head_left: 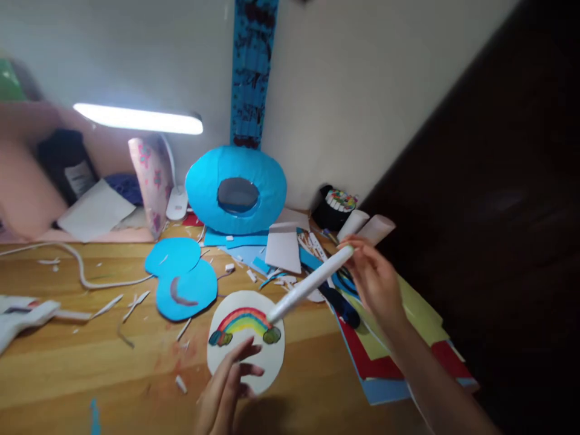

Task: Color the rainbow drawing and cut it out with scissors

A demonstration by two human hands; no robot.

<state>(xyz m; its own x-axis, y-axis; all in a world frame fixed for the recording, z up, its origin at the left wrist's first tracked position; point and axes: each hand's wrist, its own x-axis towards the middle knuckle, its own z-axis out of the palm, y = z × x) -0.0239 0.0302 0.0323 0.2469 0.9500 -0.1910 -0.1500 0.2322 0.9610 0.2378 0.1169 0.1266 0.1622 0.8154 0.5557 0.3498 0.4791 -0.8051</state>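
Observation:
A round white paper disc with a painted rainbow and two small clouds lies on the wooden table. Over its lower left part is my left hand, its fingers apart and holding nothing. A white rolled paper tube slants across the disc's upper right edge. My right hand pinches the tube's upper end, while the lower end is at the right side of the rainbow. Two blue paper discs overlap left of the white disc, the lower one bearing a dark curved mark.
Behind stands a blue ring against the wall. A lit lamp is at the upper left, a white glue gun at the left edge. Coloured sheets lie under my right forearm. Paper scraps and a white cable lie around.

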